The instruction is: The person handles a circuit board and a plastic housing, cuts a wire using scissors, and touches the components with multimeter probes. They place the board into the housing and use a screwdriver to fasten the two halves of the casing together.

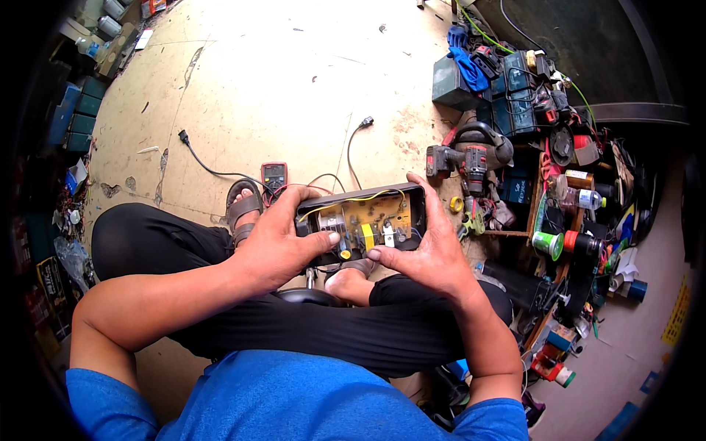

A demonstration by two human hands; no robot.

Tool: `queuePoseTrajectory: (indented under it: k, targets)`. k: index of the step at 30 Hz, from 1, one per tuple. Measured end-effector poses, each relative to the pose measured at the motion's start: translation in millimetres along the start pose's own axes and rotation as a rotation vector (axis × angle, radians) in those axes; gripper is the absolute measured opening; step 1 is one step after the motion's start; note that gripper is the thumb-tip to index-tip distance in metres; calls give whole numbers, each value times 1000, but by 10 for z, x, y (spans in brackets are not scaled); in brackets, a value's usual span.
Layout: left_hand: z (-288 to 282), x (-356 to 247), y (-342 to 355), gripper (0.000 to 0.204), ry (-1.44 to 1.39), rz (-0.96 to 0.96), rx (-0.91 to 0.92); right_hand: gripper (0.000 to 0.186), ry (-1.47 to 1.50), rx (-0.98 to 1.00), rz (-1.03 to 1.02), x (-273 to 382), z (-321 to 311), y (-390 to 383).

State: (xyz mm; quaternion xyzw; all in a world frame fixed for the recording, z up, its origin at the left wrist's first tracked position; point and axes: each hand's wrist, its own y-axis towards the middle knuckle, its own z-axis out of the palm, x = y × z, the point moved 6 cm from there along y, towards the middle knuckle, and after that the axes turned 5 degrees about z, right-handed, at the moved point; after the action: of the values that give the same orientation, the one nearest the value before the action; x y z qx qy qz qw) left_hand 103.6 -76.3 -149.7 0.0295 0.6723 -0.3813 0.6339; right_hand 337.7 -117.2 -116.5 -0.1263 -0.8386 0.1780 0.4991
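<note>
Between my hands, above my lap, is an uncovered black electronic device housing [360, 224] with a tan circuit board [384, 212] inside. A yellow-wrapped part, a white part and a yellow wire show on the board. My left hand [283, 242] grips the housing's left end, thumb over its inner edge. My right hand [430, 250] closes round the right end, its thumb at the lower edge by the white part. Just beyond the housing, a red multimeter [274, 176] lies on the floor by my sandalled foot. The undersides of the fingers are hidden.
Black cords with plugs [184, 137] [365, 123] lie on the floor ahead. To the right stand a power drill [471, 165], dark green batteries [512, 95] and a crowded shelf with bottles and a green-white tape roll [548, 244]. More green batteries [87, 106] line the left side.
</note>
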Motion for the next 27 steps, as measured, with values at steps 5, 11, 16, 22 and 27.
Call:
queuePoseTrajectory:
  k: [5,11,16,22,27]
  targets:
    - [6,-30,10,55,16,16,-4,119,7,23,-21,30,-9,6]
    - [-2,-94,-32,56,-31,-40,-16,103,192,192,-53,43,-138,-18]
    - [4,-61,-14,56,-37,-8,-4,93,220,220,-38,17,-152,-32]
    - [-11,-68,-32,57,-7,-18,-5,93,225,230,-33,37,-159,-42]
    - [-14,-102,-43,59,-12,-38,-5,93,243,218,-16,40,-141,-26]
